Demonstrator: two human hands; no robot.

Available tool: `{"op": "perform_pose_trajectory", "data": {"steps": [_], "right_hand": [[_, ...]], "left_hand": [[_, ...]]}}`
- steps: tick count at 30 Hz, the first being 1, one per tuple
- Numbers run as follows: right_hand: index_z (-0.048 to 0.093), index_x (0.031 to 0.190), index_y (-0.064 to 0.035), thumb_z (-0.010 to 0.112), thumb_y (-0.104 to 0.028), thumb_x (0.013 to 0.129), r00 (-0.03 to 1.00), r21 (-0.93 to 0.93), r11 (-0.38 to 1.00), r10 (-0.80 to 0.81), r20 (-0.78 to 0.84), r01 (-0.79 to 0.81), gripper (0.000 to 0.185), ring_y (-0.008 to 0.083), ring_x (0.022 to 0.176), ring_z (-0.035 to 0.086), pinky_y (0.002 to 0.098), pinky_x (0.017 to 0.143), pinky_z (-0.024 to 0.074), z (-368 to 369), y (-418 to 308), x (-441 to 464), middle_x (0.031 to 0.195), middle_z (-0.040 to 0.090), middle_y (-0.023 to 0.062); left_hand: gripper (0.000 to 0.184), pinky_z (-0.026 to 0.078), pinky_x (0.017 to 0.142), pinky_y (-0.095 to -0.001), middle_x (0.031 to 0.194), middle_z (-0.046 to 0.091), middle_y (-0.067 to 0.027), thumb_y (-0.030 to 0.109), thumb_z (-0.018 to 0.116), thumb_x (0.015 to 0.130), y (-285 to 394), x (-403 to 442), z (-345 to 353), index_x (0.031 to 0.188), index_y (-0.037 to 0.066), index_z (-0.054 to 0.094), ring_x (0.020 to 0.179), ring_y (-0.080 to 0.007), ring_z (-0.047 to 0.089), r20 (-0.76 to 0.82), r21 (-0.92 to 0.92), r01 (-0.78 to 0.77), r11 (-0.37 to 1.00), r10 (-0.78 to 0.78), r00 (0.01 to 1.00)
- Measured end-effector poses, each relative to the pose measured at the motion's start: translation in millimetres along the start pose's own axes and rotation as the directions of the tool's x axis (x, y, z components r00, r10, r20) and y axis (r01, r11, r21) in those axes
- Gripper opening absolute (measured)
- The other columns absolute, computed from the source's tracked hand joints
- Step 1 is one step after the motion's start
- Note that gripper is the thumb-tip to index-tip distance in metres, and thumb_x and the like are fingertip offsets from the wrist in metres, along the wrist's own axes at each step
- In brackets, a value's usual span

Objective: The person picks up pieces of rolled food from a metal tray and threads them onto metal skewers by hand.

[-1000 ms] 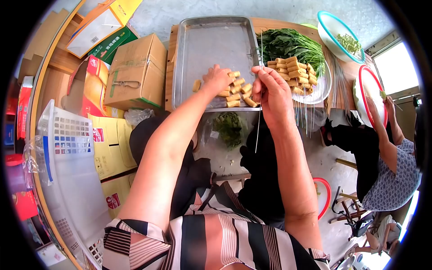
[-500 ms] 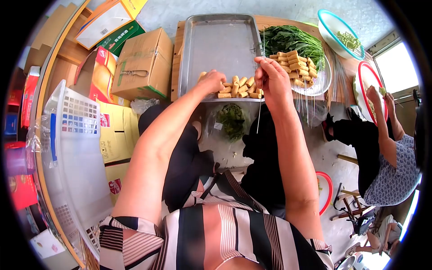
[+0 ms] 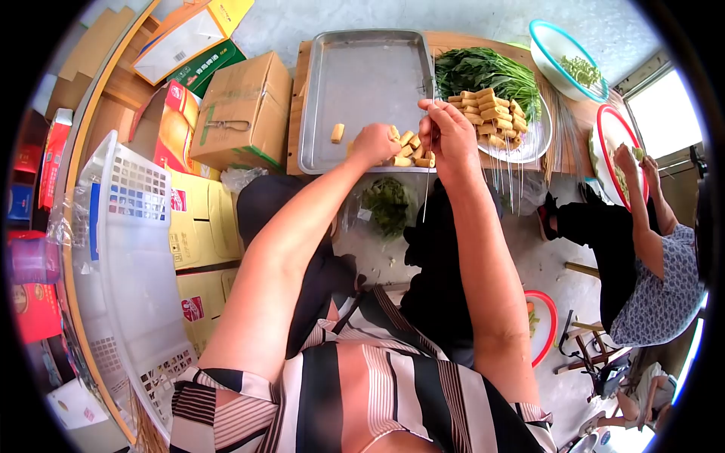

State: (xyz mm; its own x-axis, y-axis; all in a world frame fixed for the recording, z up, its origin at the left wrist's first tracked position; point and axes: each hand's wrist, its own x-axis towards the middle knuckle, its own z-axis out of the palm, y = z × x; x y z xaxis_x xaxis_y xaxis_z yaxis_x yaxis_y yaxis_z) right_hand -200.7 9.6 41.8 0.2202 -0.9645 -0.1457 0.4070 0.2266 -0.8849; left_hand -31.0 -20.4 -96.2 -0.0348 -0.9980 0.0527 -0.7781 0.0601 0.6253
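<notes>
My left hand reaches over the near edge of the metal tray, its fingers curled down among short tan rolls; whether it grips one is hidden. One tan roll stands apart at the left of the tray. At the tray's right edge my right hand pinches a thin skewer that points down past the tray. Right of that hand, skewered tan rolls are stacked on a white plate, beside a pile of green leafy stems.
Cardboard boxes and a white plastic basket are at the left. A blue-rimmed bowl stands at the back right. At the right sits a co-worker, hands over a red-rimmed basin. A bag of greens lies below the tray.
My left hand has moved right, from beside the lone roll to the cluster of rolls. My right hand stays at the tray's right edge with the skewer.
</notes>
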Motion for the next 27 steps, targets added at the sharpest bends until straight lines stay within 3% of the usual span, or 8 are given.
{"op": "perform_pose_trajectory", "data": {"steps": [1, 3, 4, 5, 8, 13, 15, 27], "right_hand": [[0.059, 0.098, -0.0020, 0.051, -0.014, 0.091, 1.000, 0.005, 1.000, -0.006, 0.002, 0.006, 0.016, 0.0077, 0.050, 0.045, 0.0219, 0.047, 0.0333, -1, -2, -1, 0.061, 0.053, 0.0010], [0.059, 0.098, -0.0011, 0.051, -0.015, 0.091, 0.998, -0.035, 0.998, -0.041, 0.037, 0.042, 0.018, 0.0072, 0.049, 0.042, 0.0222, 0.047, 0.0325, 1, -4, -5, 0.059, 0.051, 0.0004], [0.059, 0.101, 0.0010, 0.050, -0.016, 0.092, 0.998, -0.073, 0.996, -0.050, 0.032, 0.052, 0.021, 0.0064, 0.046, 0.038, 0.0215, 0.043, 0.0293, 6, -7, -7, 0.055, 0.047, -0.0008], [0.059, 0.101, 0.0010, 0.050, -0.016, 0.092, 0.998, -0.066, 0.996, -0.053, 0.045, 0.056, 0.021, 0.0064, 0.046, 0.038, 0.0215, 0.043, 0.0293, 8, -8, -9, 0.055, 0.047, -0.0008], [0.057, 0.106, 0.0042, 0.049, -0.017, 0.093, 0.989, -0.137, 0.989, -0.043, 0.141, 0.063, 0.026, 0.0050, 0.038, 0.031, 0.0210, 0.037, 0.0229, 15, -5, -10, 0.050, 0.042, -0.0029], [0.059, 0.108, 0.0030, 0.048, -0.014, 0.092, 0.973, -0.253, 0.967, 0.034, 0.227, 0.026, 0.025, 0.0040, 0.039, 0.033, 0.0212, 0.037, 0.0255, 28, 1, -17, 0.050, 0.041, -0.0040], [0.060, 0.106, 0.0020, 0.048, -0.013, 0.091, 0.968, -0.315, 0.948, 0.043, 0.249, 0.038, 0.025, 0.0036, 0.040, 0.034, 0.0210, 0.038, 0.0277, 31, 2, -19, 0.051, 0.042, -0.0049], [0.062, 0.108, 0.0003, 0.047, -0.013, 0.091, 0.975, -0.374, 0.928, 0.077, 0.207, 0.006, 0.025, 0.0033, 0.042, 0.035, 0.0209, 0.040, 0.0296, 41, 5, -18, 0.053, 0.042, -0.0059]], "left_hand": [[0.020, 0.046, 0.050, -0.0345, 0.062, 0.062, -0.0081, 0.023, 0.070, 0.064, 12, 3, -16, 0.064, 0.005, 0.060, 0.049, -0.0219, 0.056, -0.003, 0.007, -0.005, 1.000, 0.005, 1.000], [0.016, 0.046, 0.049, -0.0288, 0.065, 0.063, -0.0065, 0.018, 0.068, 0.069, 27, 10, -52, 0.075, 0.006, 0.060, 0.052, -0.0144, 0.057, 0.113, -0.380, 0.266, 0.886, -0.241, 0.964], [0.018, 0.049, 0.054, -0.0250, 0.074, 0.064, -0.0069, 0.014, 0.064, 0.077, 25, 16, -67, 0.092, 0.004, 0.058, 0.059, -0.0114, 0.059, 0.173, -0.576, 0.272, 0.771, -0.211, 0.962], [0.018, 0.049, 0.054, -0.0250, 0.074, 0.064, -0.0069, 0.014, 0.064, 0.077, 24, 16, -78, 0.092, 0.004, 0.058, 0.059, -0.0114, 0.059, 0.161, -0.571, 0.268, 0.776, -0.215, 0.963], [0.022, 0.055, 0.072, -0.0297, 0.093, 0.065, -0.0110, 0.006, 0.059, 0.085, 40, 11, -131, 0.106, 0.002, 0.053, 0.078, -0.0173, 0.063, 0.183, -0.900, 0.245, 0.361, -0.196, 0.963], [0.022, 0.055, 0.081, -0.0337, 0.100, 0.063, -0.0153, 0.004, 0.058, 0.087, 23, 4, -139, 0.107, -0.004, 0.053, 0.091, -0.0231, 0.064, 0.114, -0.976, 0.140, 0.165, -0.157, 0.981], [0.022, 0.055, 0.081, -0.0327, 0.101, 0.063, -0.0160, 0.006, 0.059, 0.088, 19, 0, -133, 0.106, -0.005, 0.054, 0.092, -0.0238, 0.064, 0.117, -0.988, 0.140, 0.064, -0.278, 0.953], [0.024, 0.055, 0.081, -0.0333, 0.102, 0.061, -0.0180, 0.009, 0.059, 0.089, 24, 4, -135, 0.104, -0.008, 0.053, 0.092, -0.0249, 0.063, 0.065, -0.997, 0.076, 0.031, -0.278, 0.958]]}}
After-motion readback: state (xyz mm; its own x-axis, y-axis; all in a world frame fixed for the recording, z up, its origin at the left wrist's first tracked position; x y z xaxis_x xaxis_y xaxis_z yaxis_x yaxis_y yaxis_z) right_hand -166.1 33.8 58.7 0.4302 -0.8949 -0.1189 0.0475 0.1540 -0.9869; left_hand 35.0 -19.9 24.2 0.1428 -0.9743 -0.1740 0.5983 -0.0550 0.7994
